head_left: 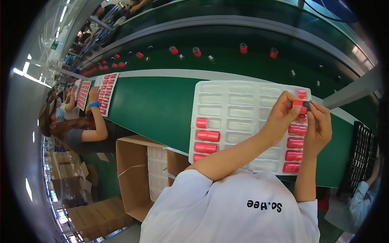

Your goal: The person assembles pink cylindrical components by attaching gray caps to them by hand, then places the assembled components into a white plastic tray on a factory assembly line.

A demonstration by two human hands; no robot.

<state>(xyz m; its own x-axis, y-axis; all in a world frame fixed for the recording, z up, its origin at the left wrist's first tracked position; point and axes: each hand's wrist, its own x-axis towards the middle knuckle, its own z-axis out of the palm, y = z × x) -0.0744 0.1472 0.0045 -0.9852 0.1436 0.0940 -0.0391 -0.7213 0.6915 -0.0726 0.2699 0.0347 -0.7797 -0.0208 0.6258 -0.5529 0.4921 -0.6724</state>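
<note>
A white tray (243,85) with rows of oblong pockets lies on the green bench before me. Red cylindrical pieces (208,135) fill pockets in its left column, and more red pieces (295,143) fill the right column. Over the tray's far right corner, my left hand (282,116) pinches a red cylindrical piece (298,104). My right hand (319,127) grips a small dark part (306,105) at that piece's right end; fingers partly hide where the two meet. The middle columns hold no red pieces.
Beyond the bench, a green conveyor belt (227,60) carries scattered red pieces with dark ends and small metallic parts. A grey post (352,89) rises at right, near a black crate (358,152). An open cardboard box (133,174) stands at left. Other people work on both sides.
</note>
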